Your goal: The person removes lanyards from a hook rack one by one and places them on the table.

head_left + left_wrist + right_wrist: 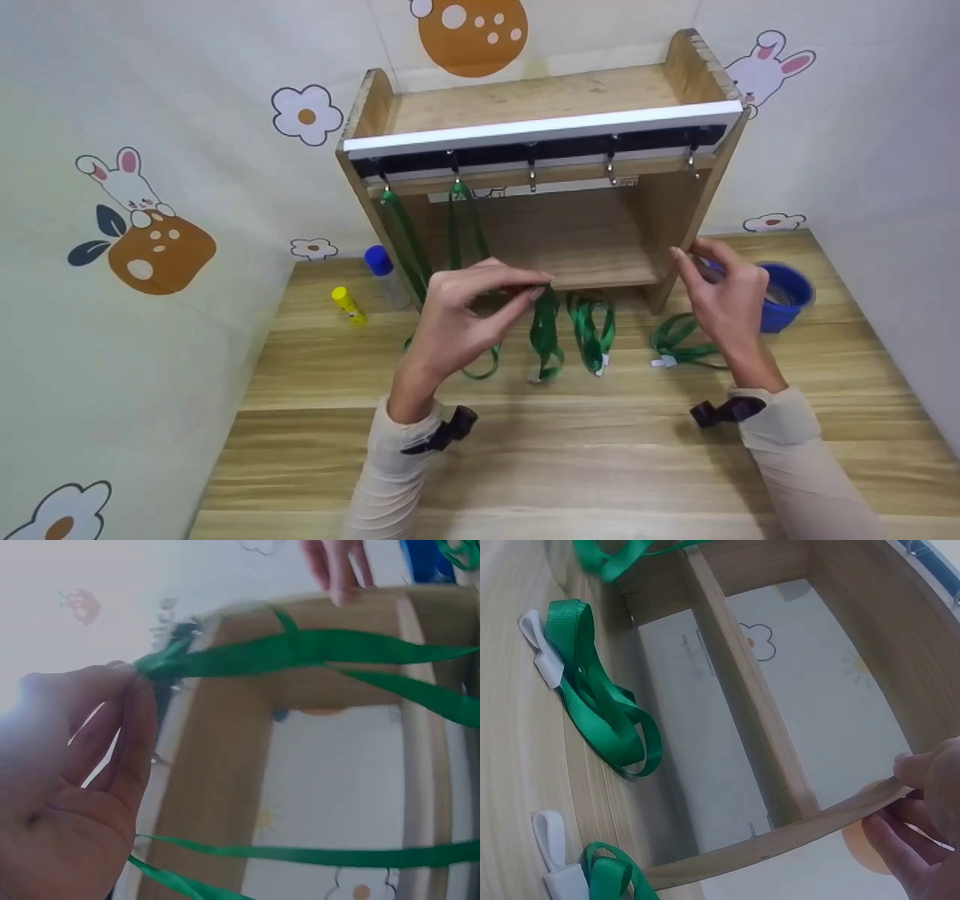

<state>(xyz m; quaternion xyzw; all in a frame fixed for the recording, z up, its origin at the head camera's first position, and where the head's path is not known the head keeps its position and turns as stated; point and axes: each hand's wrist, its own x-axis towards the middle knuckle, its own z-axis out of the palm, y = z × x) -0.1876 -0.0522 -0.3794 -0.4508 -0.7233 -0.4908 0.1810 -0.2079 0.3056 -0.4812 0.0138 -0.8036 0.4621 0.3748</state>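
My left hand [465, 315] pinches the top of a green lanyard [545, 322] between thumb and fingertips, in front of a wooden shelf unit [570, 232]. In the left wrist view its ribbon [285, 652] stretches away from the fingertips. My right hand [724, 296] grips the edge of the shelf's right side panel [795, 836], thumb on one side and fingers on the other. Two more lanyards hang from the left hooks, one at the far left [405, 232] and one beside it [480, 225]. Two folded lanyards, one central [592, 334] and one at right [679, 341], lie on the table.
A dark hook rail [570, 150] with several metal hooks runs along the shelf's upper front. A yellow glue stick [349, 306] and a blue-capped clear bottle [381, 262] stand left of the shelf. Behind the right hand is a blue tub [784, 296]. Patterned walls enclose the wooden table [585, 457].
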